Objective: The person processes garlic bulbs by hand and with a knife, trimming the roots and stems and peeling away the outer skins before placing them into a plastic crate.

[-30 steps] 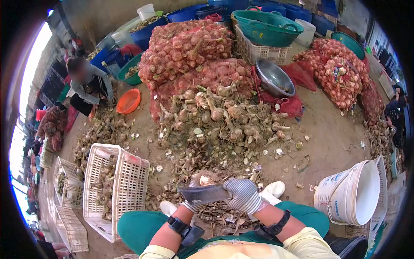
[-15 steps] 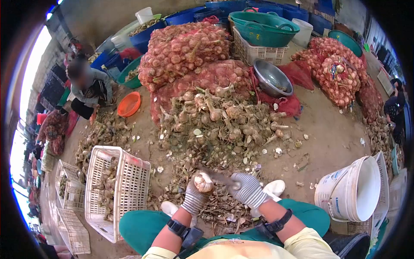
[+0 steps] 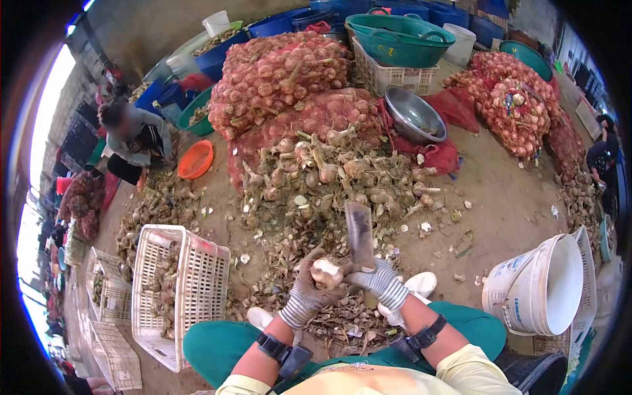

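A whitish garlic bulb (image 3: 326, 272) is in the grip of my left hand (image 3: 308, 294), which wears a striped glove with dirty fingers. Close on its right, my right hand (image 3: 382, 283), gloved the same way, is closed on a knife. The wide metal blade of the knife (image 3: 359, 234) points up and away from me, beside the bulb. Below and around both hands lie dry garlic peelings (image 3: 342, 317). Beyond them is a heap of untrimmed garlic with stems (image 3: 329, 171).
White crates (image 3: 204, 280) stand at left, white buckets (image 3: 520, 286) at right. Red net sacks of garlic (image 3: 283, 79), a metal bowl (image 3: 415, 115) and green tubs (image 3: 398, 41) are farther back. A person (image 3: 135, 135) crouches by an orange basin (image 3: 195, 159); another (image 3: 602, 158) is far right.
The knife has swung from lying flat between the hands to pointing upward. My right hand has turned, and the bulb has tilted and moved slightly right and up in my left hand.
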